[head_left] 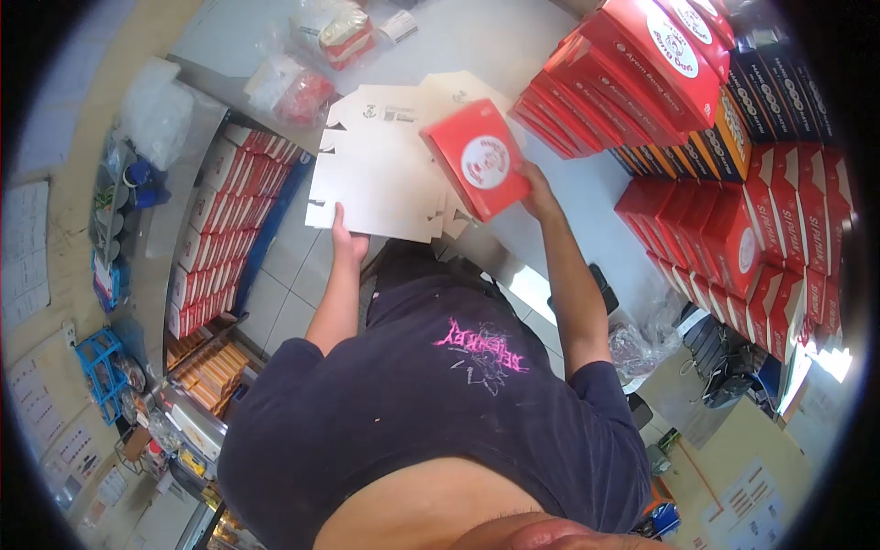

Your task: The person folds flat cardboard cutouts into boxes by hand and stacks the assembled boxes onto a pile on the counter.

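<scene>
My left hand (348, 242) grips the near edge of a flat, unfolded cardboard box blank (371, 188), thumb on top and fingers underneath. The blank's pale side faces up, with slots and tabs along its edges. In my right hand (536, 192) is a folded red box (477, 160) with a round white logo, held by its right side. The red box is tilted above the flat cardboard and hides part of it. More flat blanks (449, 92) lie beneath on the table.
Stacks of red boxes (632, 73) rise at right, beside black-and-orange boxes (724, 147) and more red boxes (724, 238). Red-and-white boxes (229, 229) fill a shelf at left. Plastic-wrapped packs (307, 92) lie at the table's far side. A clear plastic bag (642, 344) is at right.
</scene>
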Motion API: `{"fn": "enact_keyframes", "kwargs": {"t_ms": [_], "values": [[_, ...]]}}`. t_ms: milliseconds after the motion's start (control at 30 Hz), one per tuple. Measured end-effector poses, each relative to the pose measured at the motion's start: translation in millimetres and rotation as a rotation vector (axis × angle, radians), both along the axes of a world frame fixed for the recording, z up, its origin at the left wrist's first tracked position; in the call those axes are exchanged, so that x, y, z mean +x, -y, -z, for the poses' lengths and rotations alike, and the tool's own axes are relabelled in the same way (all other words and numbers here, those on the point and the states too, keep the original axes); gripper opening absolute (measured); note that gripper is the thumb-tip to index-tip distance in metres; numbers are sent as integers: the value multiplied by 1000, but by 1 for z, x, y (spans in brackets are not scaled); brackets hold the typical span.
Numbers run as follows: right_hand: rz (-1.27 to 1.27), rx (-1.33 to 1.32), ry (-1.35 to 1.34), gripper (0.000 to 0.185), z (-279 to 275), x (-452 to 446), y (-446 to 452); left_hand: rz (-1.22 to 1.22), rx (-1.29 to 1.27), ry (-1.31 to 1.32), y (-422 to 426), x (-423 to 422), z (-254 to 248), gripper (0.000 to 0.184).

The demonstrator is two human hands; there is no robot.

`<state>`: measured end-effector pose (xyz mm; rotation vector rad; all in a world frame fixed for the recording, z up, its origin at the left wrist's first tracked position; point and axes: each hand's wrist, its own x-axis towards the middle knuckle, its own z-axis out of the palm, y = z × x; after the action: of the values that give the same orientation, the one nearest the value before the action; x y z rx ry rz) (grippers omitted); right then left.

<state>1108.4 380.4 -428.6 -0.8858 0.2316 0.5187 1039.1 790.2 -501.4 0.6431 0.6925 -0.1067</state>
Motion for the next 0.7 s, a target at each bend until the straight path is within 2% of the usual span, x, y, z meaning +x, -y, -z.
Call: {"fn": "enact_keyframes", "kwargs": {"t_ms": [67,100,133,167,267,333,567,633,667,700], "values": [[13,-473,413,58,-9,26,-15,-47,-97,28,-1,-2,-7,58],[-12,-602,384,57,0,31,-19,-95,-96,-6,-1,-1,-8,58],[-16,-600,395,57,17,37,-19,-101,-95,4,-1,0,-9,58],[-148,-733,374,57,52,40,-15,-115,-108,-5,-2,-1,-13,58],[-395,-1009,397,54,48,26,-22,-140,-103,-22,-12,-13,-19,57],[-442,-820,380,50,45,13,-30,-146,-91,-26,-20,-22,-20,57],[-587,-917,432,48,33,-13,-71,-32,-145,1,-26,-34,-20,61],[-680,-811,362,52,24,-17,-77,14,-189,-3,-20,-29,-22,61],[-674,-813,356,52,19,-17,-74,78,-223,13,-19,-25,-16,60],[-651,-701,266,49,14,-15,-72,142,-255,30,-17,-21,-11,60]]}}
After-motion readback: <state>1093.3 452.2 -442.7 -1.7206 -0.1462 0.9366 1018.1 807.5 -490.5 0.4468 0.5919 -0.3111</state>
